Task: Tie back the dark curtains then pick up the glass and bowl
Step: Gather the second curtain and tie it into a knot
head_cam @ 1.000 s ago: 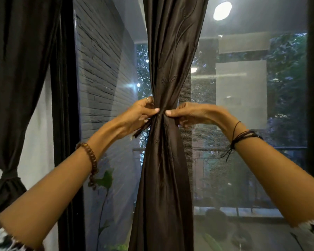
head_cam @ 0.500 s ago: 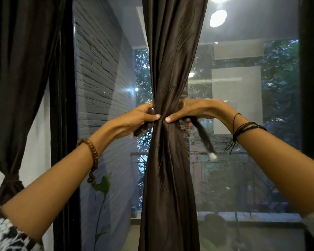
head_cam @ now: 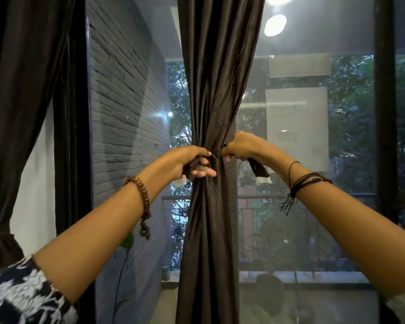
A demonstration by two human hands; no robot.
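In the middle of the frame the dark curtain (head_cam: 216, 90) hangs gathered into a narrow column against the window glass (head_cam: 313, 160). At its pinched waist, a little above centre, a dark tie-back band (head_cam: 258, 170) is wrapped around the bundle, and one end is gripped by each of the hands. The left hand (head_cam: 188, 161) is curled round the left end, its fingers lying against the fabric; the right hand (head_cam: 242, 146) is clenched on the right end, whose pale-tipped tail hangs below the fist. The hands are held close together, one on each side of the waist.

The cloth appears thin, soft and slightly glossy, so it is judged to be light, easily crushed and somewhat slippery; a loose band would probably slide down. Hold is best taken on the band's ends, close to the bundle, where tension can be kept.

At the left edge of the frame a second curtain (head_cam: 17, 90) is seen already cinched low down. No glass or bowl is in view, so nothing can be said of containers or their contents.
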